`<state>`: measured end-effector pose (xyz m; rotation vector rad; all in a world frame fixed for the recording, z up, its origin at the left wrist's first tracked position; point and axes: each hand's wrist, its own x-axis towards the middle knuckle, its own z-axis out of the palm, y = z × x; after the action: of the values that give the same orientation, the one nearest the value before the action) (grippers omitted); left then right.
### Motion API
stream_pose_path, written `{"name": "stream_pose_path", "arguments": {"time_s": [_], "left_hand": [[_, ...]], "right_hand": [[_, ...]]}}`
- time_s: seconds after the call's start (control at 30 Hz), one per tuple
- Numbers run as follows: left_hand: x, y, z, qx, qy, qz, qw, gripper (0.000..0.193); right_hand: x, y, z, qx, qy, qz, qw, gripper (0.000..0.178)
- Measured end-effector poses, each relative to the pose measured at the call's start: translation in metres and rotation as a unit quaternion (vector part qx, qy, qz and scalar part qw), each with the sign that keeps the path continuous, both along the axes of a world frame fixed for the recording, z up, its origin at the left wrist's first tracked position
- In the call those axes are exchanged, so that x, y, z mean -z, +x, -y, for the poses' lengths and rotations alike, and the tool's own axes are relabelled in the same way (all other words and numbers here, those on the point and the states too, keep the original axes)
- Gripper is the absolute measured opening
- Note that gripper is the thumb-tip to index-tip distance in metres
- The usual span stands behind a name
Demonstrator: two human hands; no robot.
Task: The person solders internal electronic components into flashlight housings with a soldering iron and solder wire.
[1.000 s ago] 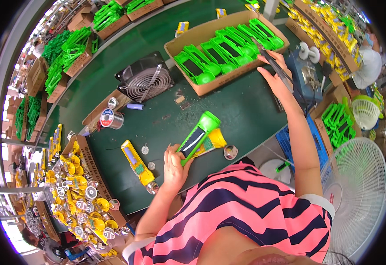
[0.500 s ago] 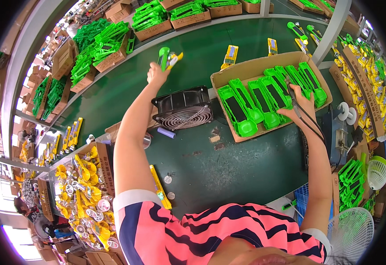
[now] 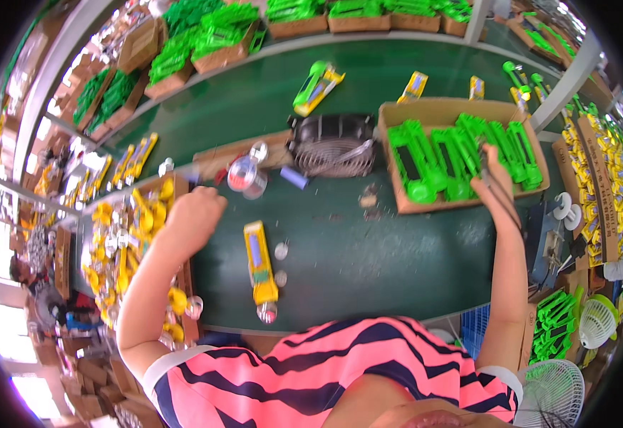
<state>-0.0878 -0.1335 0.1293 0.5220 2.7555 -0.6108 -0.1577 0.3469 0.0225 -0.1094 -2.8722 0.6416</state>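
My left hand (image 3: pixel 196 214) is over the bench beside the carton of yellow parts (image 3: pixel 156 235). Its fingers are curled, and whatever they may hold is hidden. My right hand (image 3: pixel 495 175) is closed around a thin dark tool (image 3: pixel 485 165) with a black cord trailing over the wrist. That hand is at the carton of green plastic housings (image 3: pixel 415 207), above the housings on its right side. On the bench in front of me lies a yellow lamp part (image 3: pixel 258 260) with a round clear end. A green housing with a yellow part (image 3: pixel 317 89) lies on the green belt.
A black fan (image 3: pixel 333 146) stands at the bench's back edge, with a purple cylinder (image 3: pixel 294 177) and round clear parts (image 3: pixel 246 177) to its left. White reels (image 3: pixel 564 207) stand at the right. More cartons of green housings (image 3: pixel 222 53) line the belt's far side.
My left hand has left the green and yellow piece on the belt and come back toward the yellow parts. The right hand still grips its tool over the green housings. The view has shifted.
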Motion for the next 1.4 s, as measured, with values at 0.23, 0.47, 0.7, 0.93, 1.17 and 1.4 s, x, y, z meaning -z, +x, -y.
{"name": "stream_pose_path", "arguments": {"time_s": [0.23,0.47,0.7,0.93,1.17,1.4], "left_hand": [[0.093,0.059,-0.007,0.257,0.034,-0.058,0.964,0.041],[0.095,0.055,-0.069,0.227,0.181,0.020,0.957,0.038],[0.107,0.098,-0.144,0.153,0.244,0.063,0.955,0.048],[0.129,0.084,-0.177,-0.115,0.602,0.159,0.774,0.043],[0.137,0.096,-0.173,-0.191,0.846,0.109,0.485,0.016],[0.131,0.082,-0.138,0.031,0.559,-0.202,0.803,0.010]], "right_hand": [[0.026,-0.032,-0.043,-0.021,0.002,-0.197,0.980,0.047],[-0.021,0.038,-0.020,-0.065,-0.385,-0.236,0.890,0.025],[0.010,0.183,0.056,-0.069,-0.208,-0.129,0.967,0.024],[0.076,0.216,0.071,-0.015,-0.127,-0.090,0.988,0.030],[0.070,0.208,0.086,-0.019,-0.231,-0.054,0.971,0.033],[0.067,0.190,0.105,-0.296,-0.179,-0.151,0.926,0.027]]}}
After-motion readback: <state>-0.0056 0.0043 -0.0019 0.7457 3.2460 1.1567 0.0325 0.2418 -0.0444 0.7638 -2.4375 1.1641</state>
